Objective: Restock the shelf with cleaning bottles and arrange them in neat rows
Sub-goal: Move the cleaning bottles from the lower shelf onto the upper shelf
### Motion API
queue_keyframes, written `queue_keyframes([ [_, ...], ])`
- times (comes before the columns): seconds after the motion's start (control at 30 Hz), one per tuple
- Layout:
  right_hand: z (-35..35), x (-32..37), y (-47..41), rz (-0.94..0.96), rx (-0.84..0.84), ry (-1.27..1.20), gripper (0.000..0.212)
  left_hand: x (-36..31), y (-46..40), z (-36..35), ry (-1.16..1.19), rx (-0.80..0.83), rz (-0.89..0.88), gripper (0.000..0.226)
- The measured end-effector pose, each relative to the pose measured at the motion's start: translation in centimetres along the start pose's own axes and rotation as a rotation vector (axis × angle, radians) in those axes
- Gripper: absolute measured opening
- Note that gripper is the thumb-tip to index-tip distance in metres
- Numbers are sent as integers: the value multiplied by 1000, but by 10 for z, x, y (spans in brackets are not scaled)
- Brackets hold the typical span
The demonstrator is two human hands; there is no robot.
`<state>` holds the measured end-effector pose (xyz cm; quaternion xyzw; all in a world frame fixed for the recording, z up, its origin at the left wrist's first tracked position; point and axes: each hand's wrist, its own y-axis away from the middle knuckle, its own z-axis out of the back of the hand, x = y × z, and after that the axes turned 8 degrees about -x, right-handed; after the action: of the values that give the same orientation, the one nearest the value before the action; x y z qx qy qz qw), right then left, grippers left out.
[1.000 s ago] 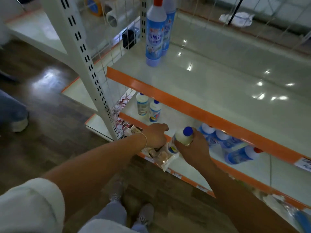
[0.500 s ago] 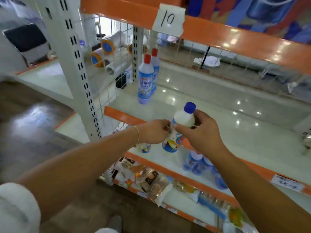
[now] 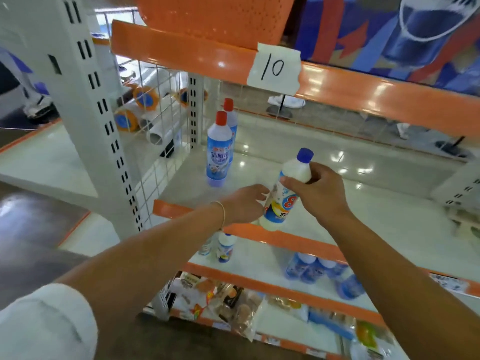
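Two hands are in view. The right hand [image 3: 315,189] grips one white bottle with a blue cap [image 3: 285,189]; its fingers are curled round the upper part of the body, just under the cap, and the thumb lies on the near side. The bottle is tilted, with the cap leaning away to the right, and its base hangs just over the orange front edge of the middle shelf [image 3: 337,201]. The left hand [image 3: 245,203] is just to the left of the bottle, at the level of its label. Its fingertips reach to the side of the bottle, but it is not possible to tell if they touch it or how much they are curled.

On the same shelf, at the far left corner beside the wire grid, stand two tall blue bottles with red caps [image 3: 219,149], upright, one directly behind the other. They are well apart from the held bottle, further back and to the left.

On the lower shelf [image 3: 262,258] two small bottles [image 3: 226,246] stand upright near the left end, and a cluster of blue bottles [image 3: 319,271] lies at the right; their number is not clear. The bottom shelf carries several snack packets [image 3: 233,305]. A paper tag with the number 10 [image 3: 274,67] sticks on the orange edge above.
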<state>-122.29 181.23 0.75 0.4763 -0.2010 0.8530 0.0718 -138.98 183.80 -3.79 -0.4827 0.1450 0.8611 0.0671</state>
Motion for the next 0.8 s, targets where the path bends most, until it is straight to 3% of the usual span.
queue_keyframes([
  [0.33,5,-22,-20,-24,-133,117,41,-9,-28,-30,26,42,-73,58],
  [0.8,22,-62,-99,146,-37,218,40,-51,-75,-72,164,-18,11,64],
])
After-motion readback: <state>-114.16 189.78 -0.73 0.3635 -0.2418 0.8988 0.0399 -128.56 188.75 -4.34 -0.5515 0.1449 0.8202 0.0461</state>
